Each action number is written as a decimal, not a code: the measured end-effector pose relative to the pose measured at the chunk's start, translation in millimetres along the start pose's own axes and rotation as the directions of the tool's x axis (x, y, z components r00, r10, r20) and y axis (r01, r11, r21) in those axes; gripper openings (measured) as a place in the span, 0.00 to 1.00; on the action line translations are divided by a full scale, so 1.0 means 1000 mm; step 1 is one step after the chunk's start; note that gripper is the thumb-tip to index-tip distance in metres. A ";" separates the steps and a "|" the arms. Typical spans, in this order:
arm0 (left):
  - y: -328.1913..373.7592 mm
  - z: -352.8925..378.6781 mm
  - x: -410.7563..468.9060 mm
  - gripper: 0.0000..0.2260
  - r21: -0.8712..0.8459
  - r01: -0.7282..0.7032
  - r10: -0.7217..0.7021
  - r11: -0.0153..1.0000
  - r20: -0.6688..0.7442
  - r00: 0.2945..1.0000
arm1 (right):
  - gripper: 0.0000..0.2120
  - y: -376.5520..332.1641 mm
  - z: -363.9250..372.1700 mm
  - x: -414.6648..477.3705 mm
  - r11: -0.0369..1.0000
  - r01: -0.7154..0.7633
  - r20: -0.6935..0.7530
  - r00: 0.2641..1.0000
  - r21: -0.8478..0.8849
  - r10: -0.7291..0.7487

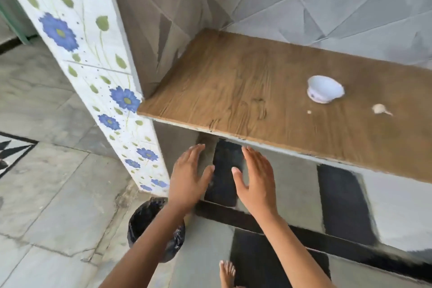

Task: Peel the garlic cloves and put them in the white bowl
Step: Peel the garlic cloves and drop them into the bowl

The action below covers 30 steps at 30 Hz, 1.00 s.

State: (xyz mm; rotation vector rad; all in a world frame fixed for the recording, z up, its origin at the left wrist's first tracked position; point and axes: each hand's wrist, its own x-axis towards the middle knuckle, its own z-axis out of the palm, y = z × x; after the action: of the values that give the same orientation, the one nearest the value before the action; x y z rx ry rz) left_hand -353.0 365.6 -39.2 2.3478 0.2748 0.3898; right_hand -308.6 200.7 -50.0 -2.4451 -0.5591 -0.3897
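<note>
Lying near the white bowl (325,89), garlic (379,109) sits well apart from both empty, straight-fingered hands (189,177) (257,177).

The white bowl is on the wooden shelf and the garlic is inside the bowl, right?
Not quite. The white bowl does sit on the wooden shelf, but the garlic is not inside it: it lies on the shelf beside the bowl, not touching it. The head view shows this.
</note>
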 end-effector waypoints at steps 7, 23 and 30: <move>0.108 0.057 0.058 0.22 -0.056 -0.252 0.256 0.966 0.095 0.962 | 0.26 0.087 -0.094 0.029 0.988 -0.124 -0.228 0.968 -0.087 0.101; 0.214 0.232 0.187 0.13 0.079 0.039 -0.044 0.996 0.068 0.997 | 0.36 0.309 -0.144 0.127 0.945 -0.167 0.069 0.979 -0.280 0.193; 0.220 0.228 0.209 0.06 0.176 -0.071 0.051 0.982 0.113 0.992 | 0.46 0.324 -0.137 0.126 0.901 -0.184 0.221 0.932 -0.393 0.287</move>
State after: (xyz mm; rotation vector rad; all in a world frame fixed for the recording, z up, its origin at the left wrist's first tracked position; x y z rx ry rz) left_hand -58.4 128.2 -1.0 2.5496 0.1928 0.2752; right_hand -65.1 -82.4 -50.3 -2.9161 -0.3077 -0.0504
